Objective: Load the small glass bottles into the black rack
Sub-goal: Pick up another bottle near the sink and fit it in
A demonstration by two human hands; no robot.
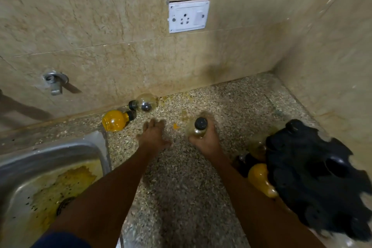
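My right hand grips a small clear glass bottle with a black cap, held upright just above the speckled counter. My left hand hovers beside it, fingers apart and blurred, holding nothing. A yellow-filled round bottle and an empty clear round bottle lie on their sides by the back wall, to the left of my left hand. The black rack sits at the right edge of the counter. Another yellow bottle and a darker one lie against the rack's left side.
A steel sink stained yellow fills the lower left. A wall tap sticks out above it. A white socket plate hangs on the back wall. Tiled walls close the counter at the back and right.
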